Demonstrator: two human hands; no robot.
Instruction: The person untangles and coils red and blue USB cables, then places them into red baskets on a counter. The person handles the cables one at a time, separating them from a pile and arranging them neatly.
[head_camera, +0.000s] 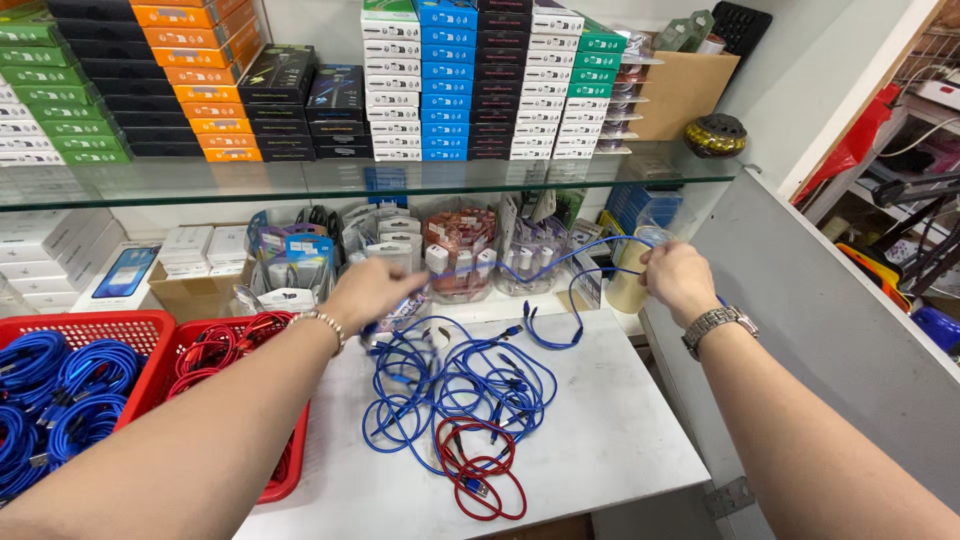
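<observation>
My left hand (372, 288) and my right hand (678, 280) are both raised over a white table (610, 440), pulling one blue cable (560, 262) taut between them. Part of that cable hangs in a loop below my right hand. Under the hands lies a tangled pile of blue cables (455, 385) with a red cable (480, 470) coiled at its near edge. Each hand is closed on the stretched cable.
Two red baskets stand at the left: one (120, 325) holds coiled blue cables, the other (285, 470) red cables. A glass shelf (200, 185) above carries stacked boxes. Clear tubs of small packets (460, 250) line the back. A grey panel (830, 330) stands at the right.
</observation>
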